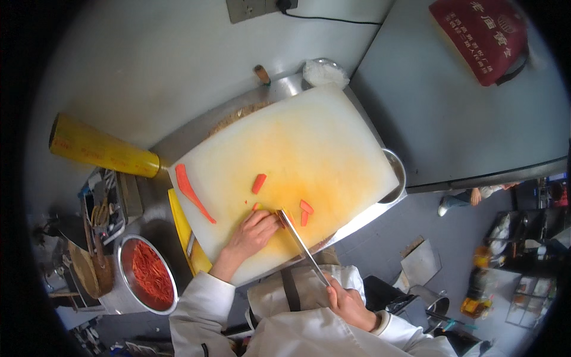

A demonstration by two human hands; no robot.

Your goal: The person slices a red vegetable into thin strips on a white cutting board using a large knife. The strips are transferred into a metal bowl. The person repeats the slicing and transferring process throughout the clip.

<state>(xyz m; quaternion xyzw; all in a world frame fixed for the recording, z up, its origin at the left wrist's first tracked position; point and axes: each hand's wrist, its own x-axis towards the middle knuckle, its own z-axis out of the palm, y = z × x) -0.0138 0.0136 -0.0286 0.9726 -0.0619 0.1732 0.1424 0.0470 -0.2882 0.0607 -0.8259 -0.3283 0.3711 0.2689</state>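
A large white plastic cutting board (321, 134), stained orange, lies before me. My left hand (254, 234) rests on it with bent fingertips on a carrot piece, mostly hidden under the fingers. In my right hand (350, 303) is the handle of a kitchen knife (304, 247); its blade tip stands on the board right beside my left fingertips, at some thin carrot slices (290, 216). A carrot chunk (259, 183) lies above my left hand, and two small carrot pieces (306, 206) lie right of the blade. A long carrot slice (189, 193) lies near the board's left edge.
At the left stand a metal bowl of shredded carrot (152, 276), a yellow roll (105, 149) and a rack of utensils (105, 205). A metal bowl (395, 178) sits by the board's right edge, a plastic-covered bowl (325, 73) behind it. Another person (468, 197) is far right.
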